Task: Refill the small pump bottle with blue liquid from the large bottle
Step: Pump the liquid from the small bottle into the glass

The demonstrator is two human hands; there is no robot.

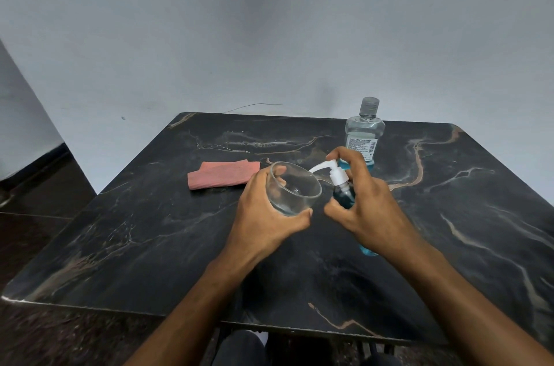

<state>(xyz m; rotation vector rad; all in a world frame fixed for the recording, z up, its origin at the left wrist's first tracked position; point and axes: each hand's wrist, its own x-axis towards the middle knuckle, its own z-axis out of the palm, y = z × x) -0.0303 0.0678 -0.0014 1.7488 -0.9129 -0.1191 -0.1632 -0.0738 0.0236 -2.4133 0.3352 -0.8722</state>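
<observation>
A small pump bottle (344, 196) is gripped in the right hand (364, 206), fingers curled round its body and one finger laid over the white pump head (337, 175). Its long axis is tilted, top leaning away and to the left, so that the nozzle is aimed at the mouth of a clear glass bowl (292, 189). The bowl is held just beside it in the left hand (266, 215), fingers wrapped round its wall, rim tipped toward the nozzle. Blue liquid is seen through the small bottle's dark body. The large bottle (363, 138) is stood upright on the tabletop (150, 230) just beyond the right hand, capped, with only a low band of blue at its base. A folded pink cloth (221, 175) is laid to the left.
</observation>
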